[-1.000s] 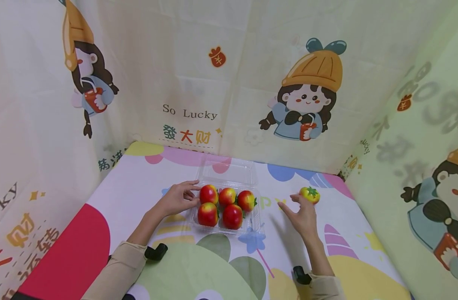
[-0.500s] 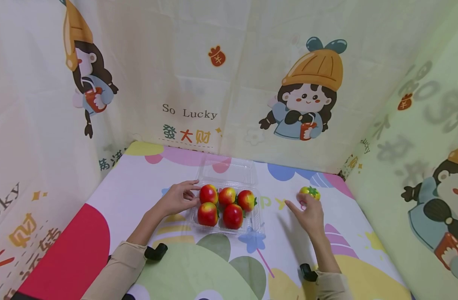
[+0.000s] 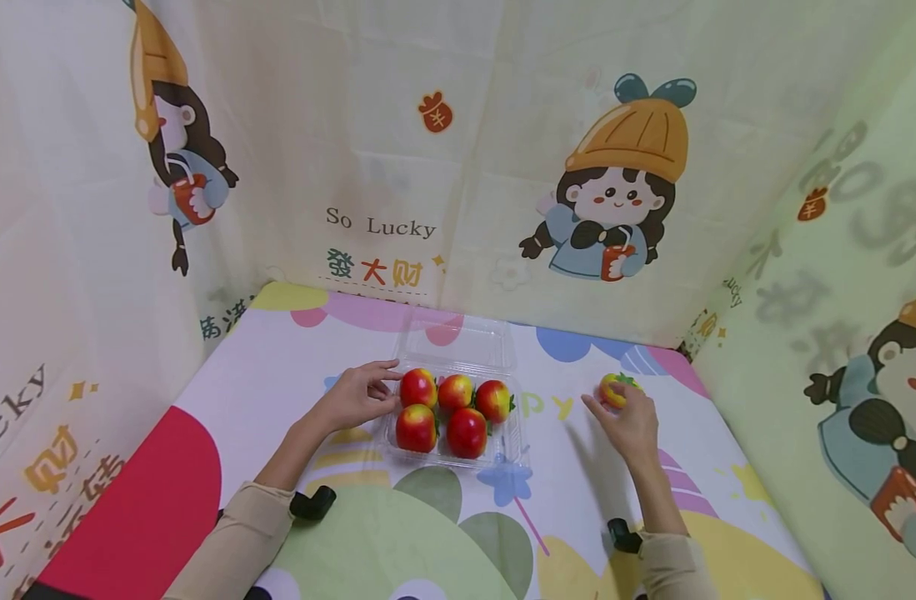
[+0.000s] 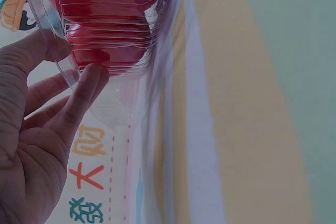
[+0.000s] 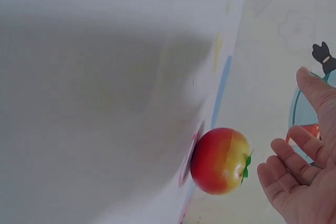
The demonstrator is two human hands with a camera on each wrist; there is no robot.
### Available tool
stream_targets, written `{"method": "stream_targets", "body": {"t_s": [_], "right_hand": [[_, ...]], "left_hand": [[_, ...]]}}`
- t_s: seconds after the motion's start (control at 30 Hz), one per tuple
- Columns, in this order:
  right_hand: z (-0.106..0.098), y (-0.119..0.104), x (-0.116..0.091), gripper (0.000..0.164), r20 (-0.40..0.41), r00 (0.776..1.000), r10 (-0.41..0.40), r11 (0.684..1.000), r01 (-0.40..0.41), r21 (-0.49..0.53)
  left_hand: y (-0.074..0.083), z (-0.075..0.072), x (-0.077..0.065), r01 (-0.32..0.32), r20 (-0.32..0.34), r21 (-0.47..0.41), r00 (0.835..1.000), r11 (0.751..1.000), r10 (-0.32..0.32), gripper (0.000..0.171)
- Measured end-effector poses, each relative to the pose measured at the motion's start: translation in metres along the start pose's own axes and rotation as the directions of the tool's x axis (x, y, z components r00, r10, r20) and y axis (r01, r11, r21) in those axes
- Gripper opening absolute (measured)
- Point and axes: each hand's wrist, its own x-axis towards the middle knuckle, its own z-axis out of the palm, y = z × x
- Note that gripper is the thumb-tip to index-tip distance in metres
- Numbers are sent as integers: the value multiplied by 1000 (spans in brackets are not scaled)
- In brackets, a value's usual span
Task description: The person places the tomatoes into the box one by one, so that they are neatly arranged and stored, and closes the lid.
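Observation:
A clear plastic clamshell box (image 3: 513, 446) with its lid (image 3: 458, 342) folded back holds several red-and-yellow, tomato-like fruits (image 3: 466, 433). My left hand (image 3: 356, 396) pinches the box's left rim; in the left wrist view the thumb is at the rim and fingertips touch the ribbed wall (image 4: 113, 35). To the right lies one more such fruit (image 3: 611, 388) with a green leafy top, partly hidden in the head view by my right hand (image 3: 628, 425). In the right wrist view that fruit (image 5: 220, 161) sits on the table, apart from the relaxed, spread fingers (image 5: 294, 163).
The table is covered by a printed cloth (image 3: 563, 483) with colourful shapes. Cartoon-printed curtains (image 3: 488, 167) hang at the back and along both sides, close to the table's edges. A black wrist mount (image 3: 312, 504) sits at each sleeve.
My right hand has moved to the right and now overlaps the lone fruit in the head view. The left hand, box and fruits have stayed in place.

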Motion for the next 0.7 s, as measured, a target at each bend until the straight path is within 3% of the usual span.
{"method": "stream_targets", "body": {"t_s": [0.7], "right_hand": [[-4,11,10,61,46,994,98,995,-97,-9]], "left_hand": [[1,0,-1,8,-1,-11,1000,1000,-8,43]]}}
